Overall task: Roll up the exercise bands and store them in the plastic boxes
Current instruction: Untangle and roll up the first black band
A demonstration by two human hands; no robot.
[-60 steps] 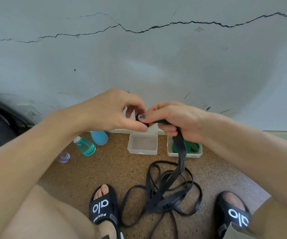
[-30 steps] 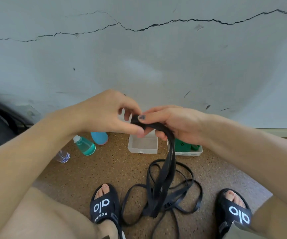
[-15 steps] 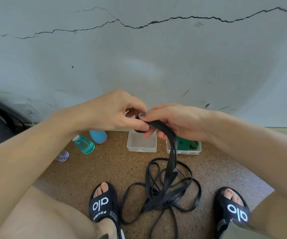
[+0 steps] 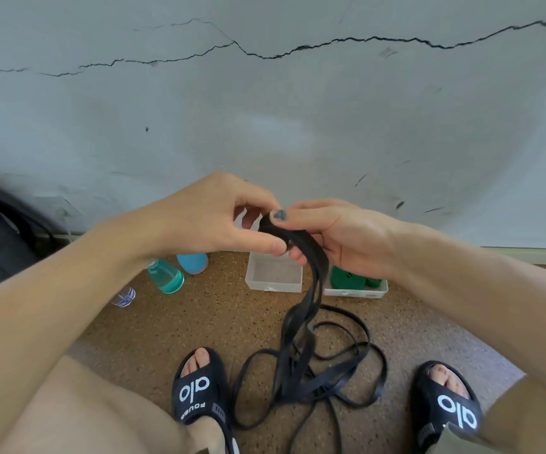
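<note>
Black band point(image 4: 301, 244) pinched by both hands, left point(image 4: 212, 217), right point(image 4: 340, 237), rolling just begun; next, wind in slack.

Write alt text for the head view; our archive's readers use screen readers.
Both hands, left hand and right hand, pinch the started roll of a black exercise band, its tangle trailing to the floor between sandalled feet. Beyond, an empty plastic box sits beside one holding a green band.

arms: bare | thumbnail point(image 4: 278, 214): dark polish | slides point(image 4: 199, 393): black, white "alo" | shorts point(image 4: 510, 430): khaki
</note>
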